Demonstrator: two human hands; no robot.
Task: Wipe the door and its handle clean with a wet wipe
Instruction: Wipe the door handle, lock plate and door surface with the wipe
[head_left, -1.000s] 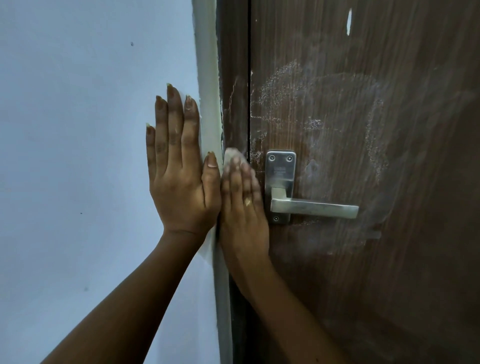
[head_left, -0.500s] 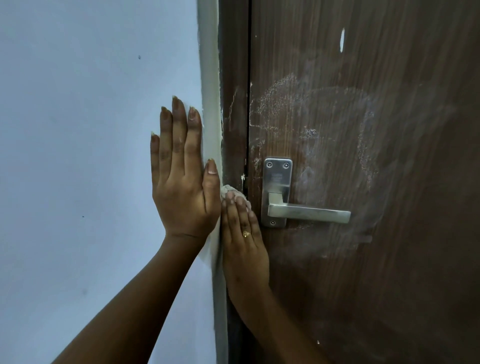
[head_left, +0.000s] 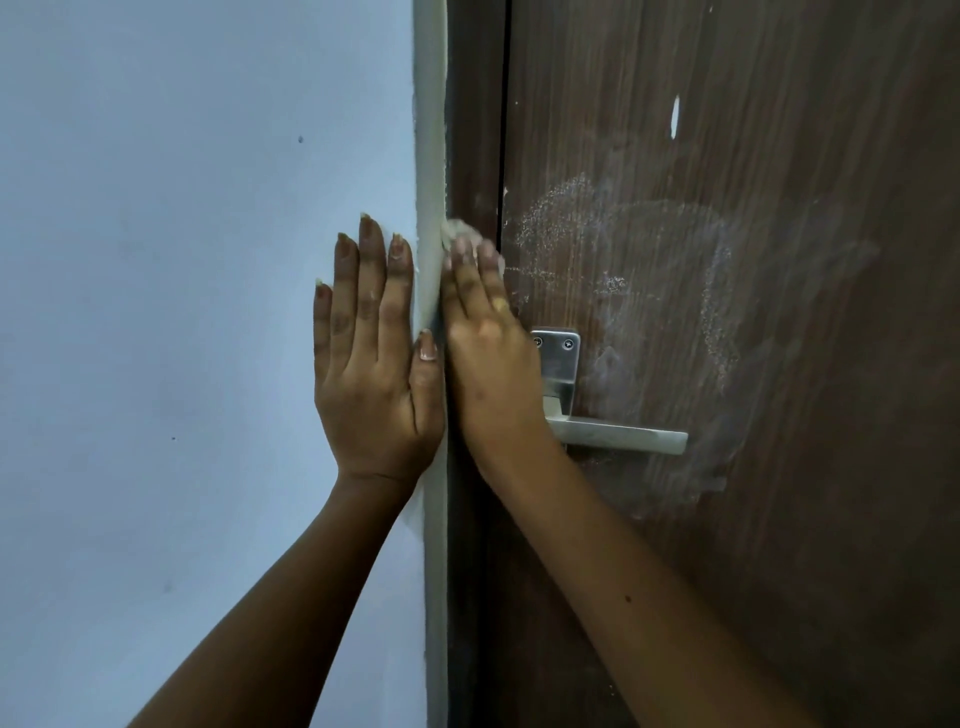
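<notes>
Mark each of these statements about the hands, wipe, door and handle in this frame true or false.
1. The left hand lies flat on the wall. True.
2. The right hand grips the handle. False: it presses the wipe against the frame, above the handle.
3. The door shows whitish smears near the handle. True.
4. The handle lever points straight down. False: it points sideways, to the right.
5. The wipe is in the left hand. False: it is under the right fingertips.
</notes>
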